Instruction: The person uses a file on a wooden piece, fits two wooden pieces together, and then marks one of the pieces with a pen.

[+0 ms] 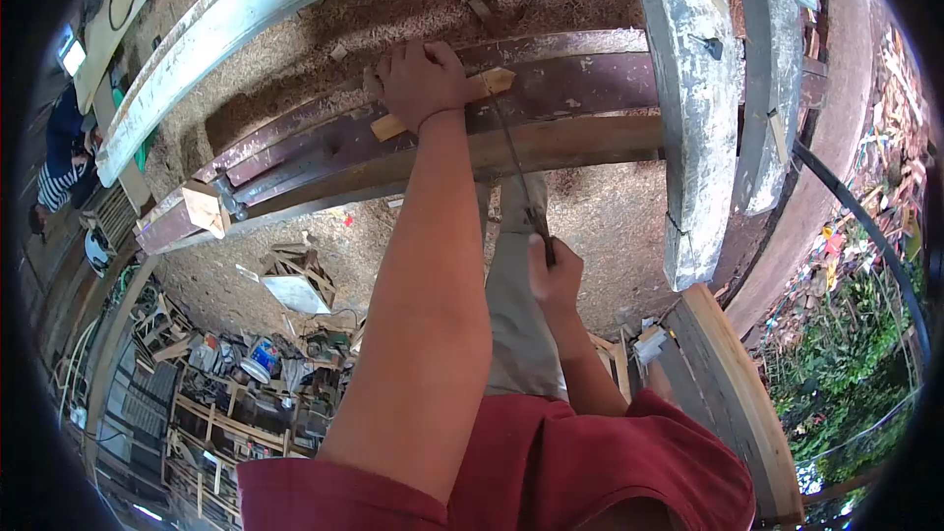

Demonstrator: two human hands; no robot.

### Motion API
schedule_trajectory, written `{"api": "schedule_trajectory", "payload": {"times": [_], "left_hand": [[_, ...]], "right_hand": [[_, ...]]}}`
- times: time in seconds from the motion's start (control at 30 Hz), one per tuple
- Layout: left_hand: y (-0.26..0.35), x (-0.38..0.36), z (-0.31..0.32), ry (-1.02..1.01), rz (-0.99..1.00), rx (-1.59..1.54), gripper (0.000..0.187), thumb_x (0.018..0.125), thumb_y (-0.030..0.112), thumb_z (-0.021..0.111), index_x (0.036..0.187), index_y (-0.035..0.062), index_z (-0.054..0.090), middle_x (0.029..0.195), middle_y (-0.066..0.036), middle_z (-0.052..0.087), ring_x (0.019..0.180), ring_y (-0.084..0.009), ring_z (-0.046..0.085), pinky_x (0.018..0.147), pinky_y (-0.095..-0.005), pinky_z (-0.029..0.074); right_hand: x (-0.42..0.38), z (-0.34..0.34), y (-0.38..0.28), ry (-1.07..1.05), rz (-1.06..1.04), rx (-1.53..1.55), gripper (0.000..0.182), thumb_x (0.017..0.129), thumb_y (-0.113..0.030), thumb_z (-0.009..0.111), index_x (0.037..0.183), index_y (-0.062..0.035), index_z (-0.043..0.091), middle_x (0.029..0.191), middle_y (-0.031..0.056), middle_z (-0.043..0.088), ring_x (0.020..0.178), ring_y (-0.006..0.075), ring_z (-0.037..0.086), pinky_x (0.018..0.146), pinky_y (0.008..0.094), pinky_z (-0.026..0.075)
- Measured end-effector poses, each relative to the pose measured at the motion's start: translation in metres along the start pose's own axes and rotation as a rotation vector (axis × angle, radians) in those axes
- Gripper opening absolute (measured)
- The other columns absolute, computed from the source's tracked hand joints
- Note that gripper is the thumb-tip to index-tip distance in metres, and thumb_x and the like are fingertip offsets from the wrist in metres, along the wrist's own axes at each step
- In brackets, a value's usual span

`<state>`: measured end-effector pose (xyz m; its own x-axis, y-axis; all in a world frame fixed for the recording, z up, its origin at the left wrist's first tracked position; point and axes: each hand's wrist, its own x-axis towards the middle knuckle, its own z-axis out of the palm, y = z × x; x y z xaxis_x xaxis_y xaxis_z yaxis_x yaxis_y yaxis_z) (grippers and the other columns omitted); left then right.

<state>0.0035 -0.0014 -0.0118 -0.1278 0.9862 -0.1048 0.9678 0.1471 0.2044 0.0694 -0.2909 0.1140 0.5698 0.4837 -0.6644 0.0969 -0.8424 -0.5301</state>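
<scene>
My left hand (421,84) presses down on a short, light wooden strip (492,85), its fingers bent over the wood. The strip lies across a maroon-painted beam (590,84), and both its ends show beyond the hand. My right hand (558,280) is closed around the dark handle of a handsaw (513,152). The saw's narrow blade, seen nearly edge-on, points away from me, and its far end meets the strip just right of my left hand. Whether the blade has cut into the wood cannot be made out.
Thick, paint-flaked timbers (698,118) cross at the right, and a long whitish beam (226,29) curves along the upper left. A wooden block (205,208) sits at the maroon beam's left end. Sawdust and offcuts cover the ground. Another person (61,162) is at the far left.
</scene>
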Motion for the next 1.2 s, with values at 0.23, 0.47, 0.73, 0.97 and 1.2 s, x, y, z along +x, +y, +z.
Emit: {"api": "schedule_trajectory", "payload": {"times": [0.23,0.47,0.73,0.97,1.2], "left_hand": [[-0.002,-0.004,0.001,-0.003,0.022,0.003,0.033,0.097,0.032,0.056,0.102,0.0105,0.079,0.116,-0.013,0.076,0.118,-0.0328,0.067,0.123,-0.0574,0.030],[-0.003,-0.002,-0.002,-0.010,0.062,0.065,0.034,0.103,0.036,0.053,0.108,0.0146,0.079,0.112,-0.012,0.078,0.115,-0.0334,0.068,0.118,-0.0537,0.034],[-0.003,0.000,-0.002,-0.002,0.043,0.050,0.035,0.103,0.036,0.052,0.109,0.0150,0.079,0.116,-0.011,0.078,0.118,-0.0315,0.068,0.118,-0.0541,0.034],[0.000,-0.002,-0.004,-0.033,0.016,0.074,0.034,0.102,0.036,0.052,0.111,0.0166,0.079,0.116,-0.012,0.078,0.116,-0.0307,0.069,0.118,-0.0530,0.035],[-0.004,-0.001,0.006,0.036,0.031,0.033,0.038,0.101,0.035,0.052,0.101,0.0087,0.079,0.110,-0.014,0.077,0.114,-0.0323,0.068,0.120,-0.0553,0.033]], "right_hand": [[0.076,0.005,-0.065,-0.036,-0.073,0.039,0.045,0.102,-0.038,0.070,0.085,0.0047,0.071,0.067,0.0211,0.066,0.060,0.0307,0.067,0.062,0.0414,0.050],[0.115,0.028,-0.108,-0.095,-0.056,0.011,0.047,0.101,-0.036,0.070,0.080,0.0055,0.068,0.064,0.0189,0.064,0.055,0.0253,0.060,0.058,0.0414,0.046],[0.113,0.028,-0.112,-0.095,-0.046,-0.040,0.050,0.101,-0.037,0.071,0.075,0.0059,0.065,0.062,0.0210,0.062,0.054,0.0297,0.062,0.057,0.0435,0.046],[0.103,0.037,-0.110,-0.069,-0.080,-0.100,0.053,0.102,-0.042,0.067,0.077,0.0052,0.068,0.071,0.0270,0.067,0.068,0.0459,0.069,0.064,0.0515,0.051],[0.111,0.027,-0.126,-0.086,-0.100,-0.173,0.048,0.102,-0.041,0.065,0.087,0.0029,0.074,0.080,0.0272,0.072,0.081,0.0464,0.073,0.072,0.0516,0.055]]}}
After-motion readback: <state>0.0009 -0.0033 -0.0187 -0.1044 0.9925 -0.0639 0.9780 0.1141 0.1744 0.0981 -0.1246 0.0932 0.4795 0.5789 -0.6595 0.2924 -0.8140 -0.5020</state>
